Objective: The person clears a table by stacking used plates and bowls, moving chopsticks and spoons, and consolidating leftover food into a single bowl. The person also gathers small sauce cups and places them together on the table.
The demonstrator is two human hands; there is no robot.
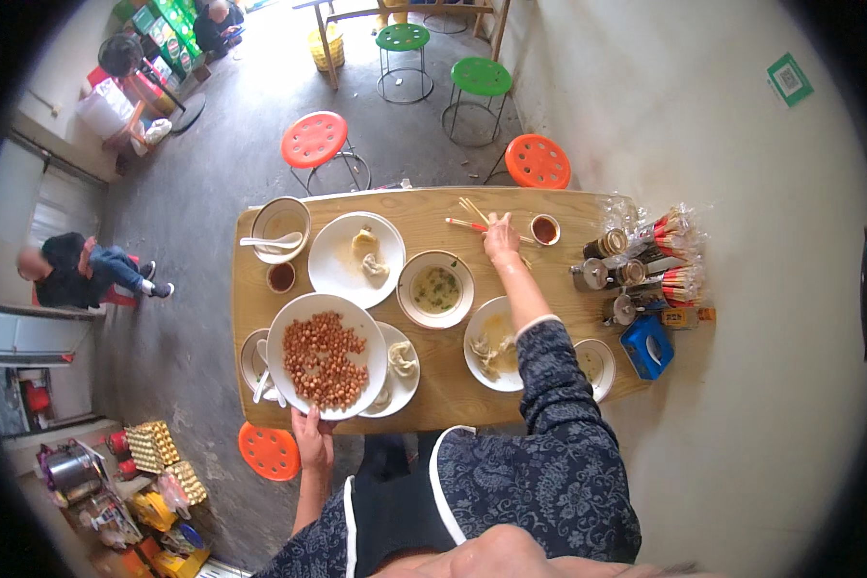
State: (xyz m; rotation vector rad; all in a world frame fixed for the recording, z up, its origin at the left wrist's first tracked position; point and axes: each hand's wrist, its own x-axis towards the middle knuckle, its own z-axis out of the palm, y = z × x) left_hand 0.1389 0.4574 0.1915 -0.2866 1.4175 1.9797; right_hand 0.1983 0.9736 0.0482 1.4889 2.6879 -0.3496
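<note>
My left hand (313,437) grips the near rim of a white plate of peanuts (325,361), held over a plate with dumplings (403,361) and a bowl with spoons (251,354). At the table's far side, my right hand (501,237) is closed on wooden chopsticks (469,225), some with red wrapping. Right of it sits a small dish of dark red sauce (545,230). A bowl of soup with greens (436,289) stands mid-table, between a large white plate with dumpling remains (356,253) and a plate of leftover dumplings (490,347) under my right forearm.
Along the table's right end stand condiment jars (607,244), wrapped chopsticks (678,282) and a blue tissue box (646,347). A bowl with a white spoon (280,217) is at the far left corner. Red stools (314,139) and green stools (481,76) stand beyond; a person (72,271) sits at left.
</note>
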